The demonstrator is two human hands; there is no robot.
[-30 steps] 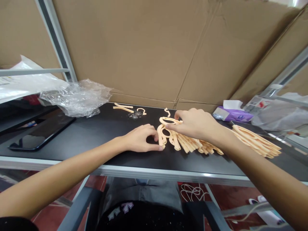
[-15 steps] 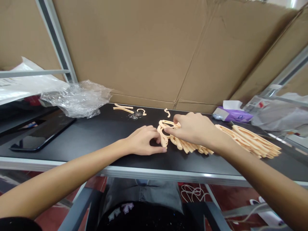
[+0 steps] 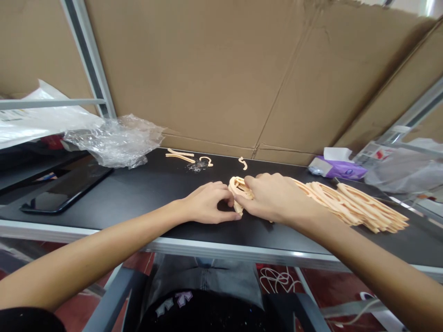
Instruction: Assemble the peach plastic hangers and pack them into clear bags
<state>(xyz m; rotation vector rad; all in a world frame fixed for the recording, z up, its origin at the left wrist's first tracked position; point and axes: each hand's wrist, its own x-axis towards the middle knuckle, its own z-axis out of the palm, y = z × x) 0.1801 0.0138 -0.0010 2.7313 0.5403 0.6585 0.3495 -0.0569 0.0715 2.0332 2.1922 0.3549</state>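
Observation:
My left hand (image 3: 210,203) rests on the black tabletop, its thumb and curled fingers pinching the left end of a cream plastic folding hanger (image 3: 237,183). From the right, my right hand (image 3: 272,196) closes over the same hanger, thumb and fingers on its looped part. Its palm hides most of the hanger and whatever lies beneath. Beyond the right wrist, folded cream hangers (image 3: 370,210) lie overlapped in a row. Behind the hands are a loose hook piece (image 3: 206,161), a small curved piece (image 3: 243,163) and some slim arm pieces (image 3: 180,156).
Crumpled clear plastic (image 3: 117,140) and a dark phone-like slab (image 3: 65,186) lie at the left. Grey crumbs (image 3: 197,167) are scattered near the hook piece. A purple tissue pack (image 3: 341,166) stands at back right, before a cardboard wall (image 3: 207,74). A metal edge (image 3: 242,249) borders the table's front.
My right hand has shifted slightly left and down over the hanger, covering the fanned ends that showed below it. My left hand keeps its pinch. The view has shifted a little.

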